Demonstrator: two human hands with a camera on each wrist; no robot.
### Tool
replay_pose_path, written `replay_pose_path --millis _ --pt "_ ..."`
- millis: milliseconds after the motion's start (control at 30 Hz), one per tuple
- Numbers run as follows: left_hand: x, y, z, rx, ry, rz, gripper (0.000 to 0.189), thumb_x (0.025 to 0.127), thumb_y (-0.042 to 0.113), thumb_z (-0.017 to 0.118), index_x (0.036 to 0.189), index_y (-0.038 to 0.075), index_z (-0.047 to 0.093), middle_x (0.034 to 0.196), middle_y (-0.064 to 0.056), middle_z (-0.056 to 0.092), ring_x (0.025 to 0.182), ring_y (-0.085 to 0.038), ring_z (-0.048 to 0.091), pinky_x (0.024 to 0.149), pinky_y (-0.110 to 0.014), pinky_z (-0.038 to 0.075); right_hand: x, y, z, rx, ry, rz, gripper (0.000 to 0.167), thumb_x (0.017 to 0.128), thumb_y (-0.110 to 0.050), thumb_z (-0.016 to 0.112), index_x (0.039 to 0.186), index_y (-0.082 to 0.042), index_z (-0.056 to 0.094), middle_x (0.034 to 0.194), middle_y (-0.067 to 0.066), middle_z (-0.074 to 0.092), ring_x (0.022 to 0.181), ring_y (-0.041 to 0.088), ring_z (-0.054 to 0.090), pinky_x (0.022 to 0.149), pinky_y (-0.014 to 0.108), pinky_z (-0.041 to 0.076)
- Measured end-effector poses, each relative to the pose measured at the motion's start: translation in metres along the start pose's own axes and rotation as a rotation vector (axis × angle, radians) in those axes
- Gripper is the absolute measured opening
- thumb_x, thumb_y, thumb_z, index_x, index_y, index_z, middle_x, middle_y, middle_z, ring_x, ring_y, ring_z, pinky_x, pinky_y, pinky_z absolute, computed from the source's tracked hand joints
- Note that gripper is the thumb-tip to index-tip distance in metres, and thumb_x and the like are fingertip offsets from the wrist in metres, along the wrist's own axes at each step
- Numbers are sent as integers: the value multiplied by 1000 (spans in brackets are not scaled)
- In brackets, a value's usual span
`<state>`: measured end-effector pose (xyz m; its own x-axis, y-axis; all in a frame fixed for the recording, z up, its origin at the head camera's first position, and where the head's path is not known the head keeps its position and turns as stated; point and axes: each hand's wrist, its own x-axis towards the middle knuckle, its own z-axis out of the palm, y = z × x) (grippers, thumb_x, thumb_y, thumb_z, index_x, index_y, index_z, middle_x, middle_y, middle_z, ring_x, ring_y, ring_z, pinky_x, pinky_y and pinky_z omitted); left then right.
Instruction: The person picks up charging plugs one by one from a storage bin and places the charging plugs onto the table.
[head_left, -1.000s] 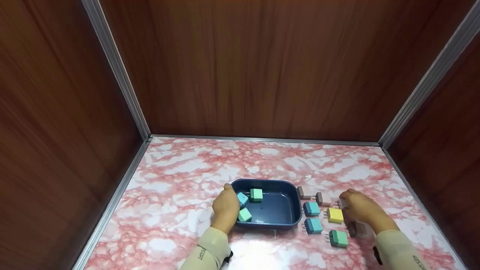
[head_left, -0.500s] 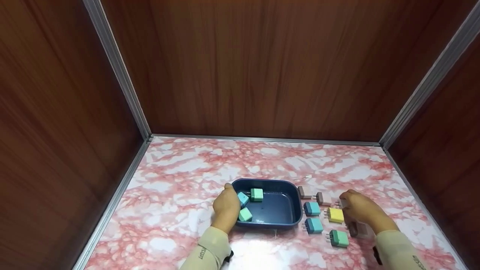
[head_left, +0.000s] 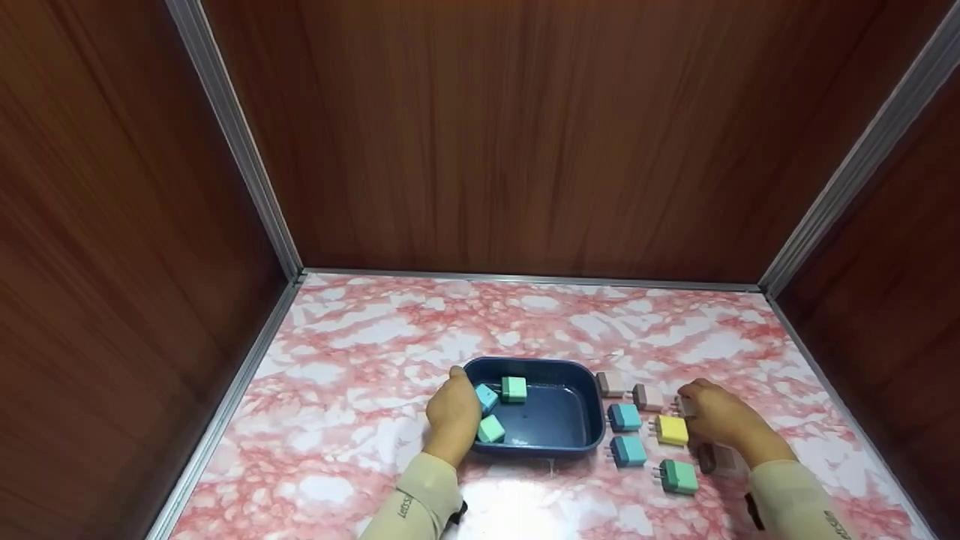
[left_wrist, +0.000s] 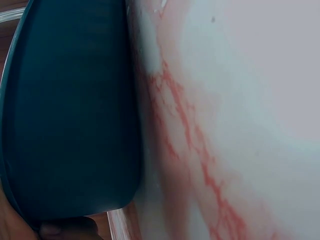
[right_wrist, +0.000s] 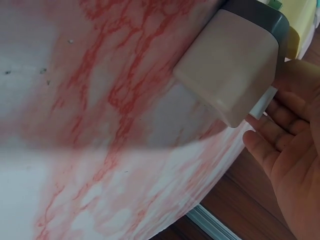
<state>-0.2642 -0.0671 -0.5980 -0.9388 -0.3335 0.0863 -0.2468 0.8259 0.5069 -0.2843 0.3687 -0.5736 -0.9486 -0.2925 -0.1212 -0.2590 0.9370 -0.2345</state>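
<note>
My left hand (head_left: pixel 454 412) grips the left end of a dark blue plastic container (head_left: pixel 551 452), thumb at its rim. In the left wrist view the container's outer wall (left_wrist: pixel 70 115) fills the left side. Inside lie two green charger plugs (head_left: pixel 514 389) and a blue charger plug (head_left: pixel 486 399). My right hand (head_left: pixel 720 416) pinches a pale pink charger plug (head_left: pixel 685 406), mostly hidden by the fingers; a pale corner of this charger plug (right_wrist: pixel 263 103) shows in the right wrist view. Just below that hand lies another pink charger plug (head_left: pixel 718 459), large in the right wrist view.
Right of the container several charger plugs stand on the red-and-white marbled table (head_left: pixel 375 330): two pink ones (head_left: pixel 648 397), two blue ones (head_left: pixel 628 451), a yellow one (head_left: pixel 672 430) and a green one (head_left: pixel 679 477). Brown wood panels (head_left: pixel 510 142) with metal edging enclose the table.
</note>
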Motion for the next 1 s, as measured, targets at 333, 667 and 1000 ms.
replay_pose_path --millis 333,667,1000 --pt "0 1 0 4 11 1 22 97 4 49 116 4 58 82 -14 75 72 -33 72 61 -51 53 3 -13 -13 -10 103 -28 47 92 -16 68 134 4 59 133 25 58 122 46 58 101 64 44" --pt "-2 3 1 13 30 2 21 95 4 53 115 4 58 84 -16 76 75 -33 73 61 -51 55 3 -29 -14 -44 244 -70 49 93 -19 70 135 4 58 130 24 61 121 46 58 101 62 44" --pt "-1 0 1 -5 22 17 19 96 4 51 114 3 58 88 -17 76 74 -35 73 62 -52 54 5 -55 -2 -34 377 -139 45 93 -18 71 132 3 61 126 21 62 119 43 59 102 59 45"
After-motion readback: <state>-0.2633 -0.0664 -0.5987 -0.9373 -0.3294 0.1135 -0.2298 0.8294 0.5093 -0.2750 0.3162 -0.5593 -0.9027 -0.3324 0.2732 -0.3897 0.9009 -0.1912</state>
